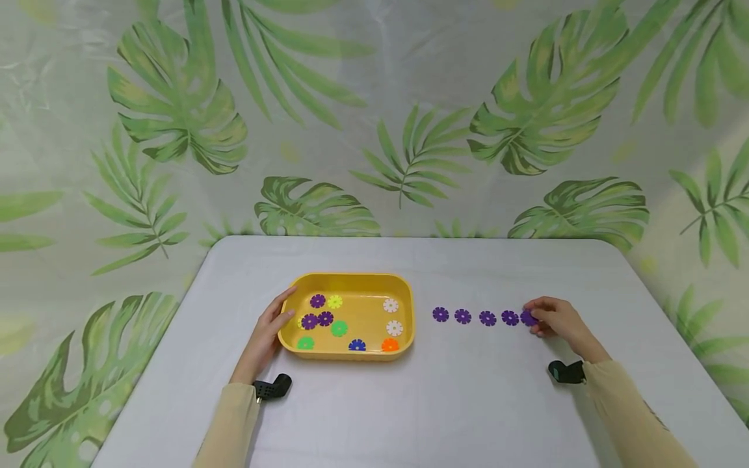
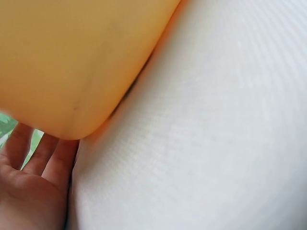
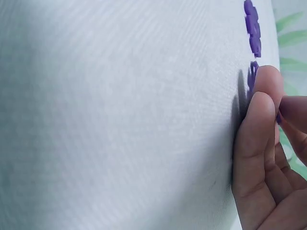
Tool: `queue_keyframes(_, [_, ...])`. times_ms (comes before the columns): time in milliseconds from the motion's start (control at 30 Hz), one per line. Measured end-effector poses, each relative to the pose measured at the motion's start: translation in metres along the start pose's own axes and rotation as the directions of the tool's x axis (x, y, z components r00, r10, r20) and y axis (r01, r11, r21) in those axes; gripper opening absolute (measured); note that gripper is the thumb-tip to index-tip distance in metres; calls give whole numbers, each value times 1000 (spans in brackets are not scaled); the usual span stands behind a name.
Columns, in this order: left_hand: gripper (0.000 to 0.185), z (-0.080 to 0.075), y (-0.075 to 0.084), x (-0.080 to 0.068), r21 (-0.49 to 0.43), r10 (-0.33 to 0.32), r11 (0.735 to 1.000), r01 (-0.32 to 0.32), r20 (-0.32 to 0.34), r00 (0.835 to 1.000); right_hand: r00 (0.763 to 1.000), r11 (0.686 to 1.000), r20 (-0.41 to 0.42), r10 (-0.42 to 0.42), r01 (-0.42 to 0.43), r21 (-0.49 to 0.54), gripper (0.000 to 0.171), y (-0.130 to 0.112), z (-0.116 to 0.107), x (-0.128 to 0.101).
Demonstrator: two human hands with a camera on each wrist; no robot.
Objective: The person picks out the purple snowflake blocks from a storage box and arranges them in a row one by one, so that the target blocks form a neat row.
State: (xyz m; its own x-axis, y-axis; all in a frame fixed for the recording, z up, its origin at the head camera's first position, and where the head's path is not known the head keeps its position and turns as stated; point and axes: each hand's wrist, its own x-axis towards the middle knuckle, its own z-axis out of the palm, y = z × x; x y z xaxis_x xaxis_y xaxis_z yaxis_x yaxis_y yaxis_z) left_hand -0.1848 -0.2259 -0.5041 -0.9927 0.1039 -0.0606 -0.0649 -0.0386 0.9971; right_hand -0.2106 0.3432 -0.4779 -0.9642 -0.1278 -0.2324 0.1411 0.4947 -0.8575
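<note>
A yellow tray (image 1: 351, 281) holds several flower-shaped discs in purple, green, white, blue, orange and yellow. My left hand (image 1: 275, 322) rests open against the tray's left rim; the left wrist view shows its fingers (image 2: 45, 158) lying beside the tray's outer corner (image 2: 72, 72). To the right of the tray, purple discs (image 1: 463, 316) lie in a row on the white table (image 1: 468, 403). My right hand (image 1: 541, 317) pinches the purple disc (image 1: 528, 318) at the row's right end, low on the table. In the right wrist view my fingertips (image 3: 261, 110) cover most of that disc (image 3: 251, 79).
Black wrist-camera mounts sit at my left wrist (image 1: 272, 389) and my right wrist (image 1: 566, 372). A leaf-patterned curtain (image 1: 374, 117) hangs behind the table's far edge. More of the row's purple discs (image 3: 253, 28) show beyond my right fingers.
</note>
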Motion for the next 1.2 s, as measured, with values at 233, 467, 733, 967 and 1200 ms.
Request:
queue_keyframes(233, [48, 0, 2, 0, -23, -12, 1000, 12, -2, 1000, 996, 991, -87, 18, -30, -130, 28, -2, 5, 3])
queue_keyframes(467, [49, 0, 3, 1, -42, -20, 999, 20, -5, 1000, 995, 997, -50, -83, 83, -3, 34, -41, 28, 10])
queue_keyframes(733, [48, 1, 1, 0, -32, 10, 999, -10, 0, 1000, 968, 975, 160, -193, 170, 145, 35, -115, 102, 27])
queue_keyframes(967, [48, 1, 0, 0, -44, 9, 999, -9, -6, 1000, 912, 967, 349, -215, 149, 205, 33, -172, 174, 46])
queue_keyframes(1200, [49, 1, 1, 1, -38, 6, 999, -6, -9, 1000, 847, 969, 486, -215, 124, 213, 34, -204, 230, 59])
